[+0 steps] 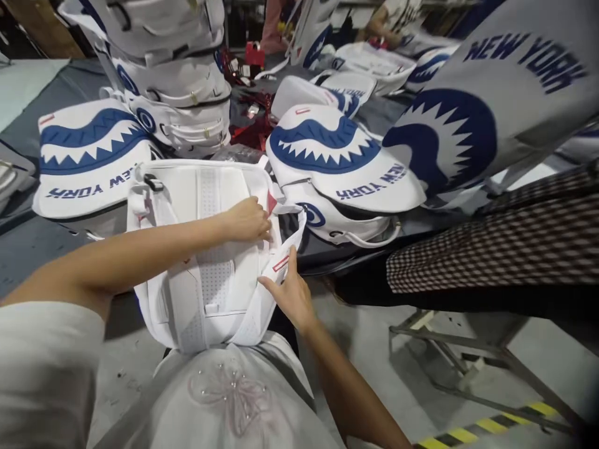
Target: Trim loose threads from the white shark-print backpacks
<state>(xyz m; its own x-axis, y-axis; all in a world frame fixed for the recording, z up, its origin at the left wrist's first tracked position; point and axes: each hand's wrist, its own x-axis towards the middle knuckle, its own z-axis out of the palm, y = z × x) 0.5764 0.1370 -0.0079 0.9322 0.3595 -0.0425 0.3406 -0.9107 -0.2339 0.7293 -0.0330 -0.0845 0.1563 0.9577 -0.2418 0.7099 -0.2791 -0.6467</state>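
A white backpack (219, 199) leans against the table edge by my lap, its padded back panel and straps facing me. My left hand (248, 219) is closed over the panel's right side, fingers curled down; what they pinch is hidden. A small red piece (272, 203) shows just beside its knuckles. On the right, my right hand (296, 294) grips the shoulder strap (294, 240), thumb and index finger in front and the other fingers out of sight behind. A red-outlined label (281, 263) lies on that strap near my index fingertip.
White bags with blue shark-mouth flaps (327, 149) (88, 159) flank the backpack on the dark table (23, 262). Behind rises a stack of bags (178, 87). A person's checked sleeve (496, 243) and a large grey "NEW YORK" bag (515, 93) crowd the right, above a metal stool frame (449, 337).
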